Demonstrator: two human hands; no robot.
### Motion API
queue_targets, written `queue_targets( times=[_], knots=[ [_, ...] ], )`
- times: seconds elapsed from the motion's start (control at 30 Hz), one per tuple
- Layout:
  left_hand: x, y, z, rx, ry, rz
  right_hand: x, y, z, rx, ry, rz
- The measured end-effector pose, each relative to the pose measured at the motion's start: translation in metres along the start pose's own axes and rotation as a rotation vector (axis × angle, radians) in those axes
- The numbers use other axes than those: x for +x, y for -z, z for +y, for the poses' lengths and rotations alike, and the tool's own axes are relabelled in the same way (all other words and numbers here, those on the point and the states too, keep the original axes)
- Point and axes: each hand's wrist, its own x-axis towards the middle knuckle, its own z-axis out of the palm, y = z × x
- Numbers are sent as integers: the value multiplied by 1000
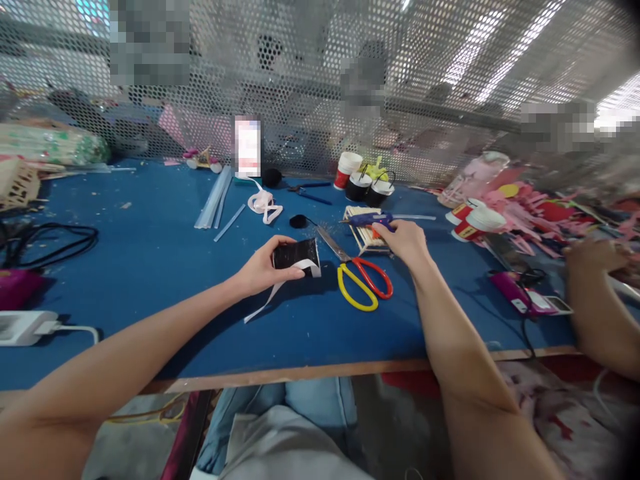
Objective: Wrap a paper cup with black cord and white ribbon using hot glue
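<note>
My left hand (267, 267) is wrapped round a small black-covered cup (296, 253) lying on its side above the table. A white ribbon (270, 300) runs along the cup's rim under my thumb, its loose end trailing down to the left. In my right hand (406, 241) is a blue glue gun (370, 219), its nozzle pointing left, over a small rack of pale sticks (369, 241). Between my hands lie scissors (353, 267) with one red and one yellow handle, blades partly apart. Near their tips rests a black disc (299, 221).
Clear glue sticks (215, 200), a coil of white ribbon (265, 205) and pliers (310, 192) lie farther back. Paper cups (349, 167) and a lit phone (248, 148) stand by the perforated metal screen (300, 87). A co-worker's arm (600, 300) is at right, near pink scraps (545, 213).
</note>
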Motion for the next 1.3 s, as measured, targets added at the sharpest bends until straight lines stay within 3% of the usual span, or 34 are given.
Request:
queue_targets(
  times=[0.13, 0.2, 0.27, 0.33, 0.37, 0.47, 0.6, 0.77, 0.83, 0.9, 1.03, 1.3],
  knots=[
    [0, -3, 1, -58, 30, 35, -14, 5, -10, -19, 11, 129],
    [-2, -6, 3, -140, 61, 51, -31, 15, -25, 66, 175, 214],
    [-4, -9, 5, -239, 100, 65, -54, 26, -46, 322, 413, 83],
    [-6, -13, 7, -328, 137, 75, -76, 32, -67, 513, 556, -205],
    [-7, -15, 8, -366, 150, 81, -85, 33, -77, 559, 603, -286],
    [-9, -20, 8, -428, 162, 90, -102, 29, -96, 675, 631, -312],
    [-8, -20, 5, -244, 89, 111, -105, 15, -100, 740, 544, -268],
    [-10, -14, 11, 348, -327, 256, -106, 1, -96, 657, 583, -51],
    [-14, -13, 16, 506, -428, 265, -107, -2, -96, 601, 632, 16],
    [-16, -13, 20, 552, -436, 243, -107, -3, -96, 563, 685, 66],
    [-18, -11, 28, 396, -377, 175, -108, -2, -94, 548, 766, 145],
    [-16, 8, 49, 476, -400, 85, -106, 6, -87, 563, 838, 74]
  ],
)
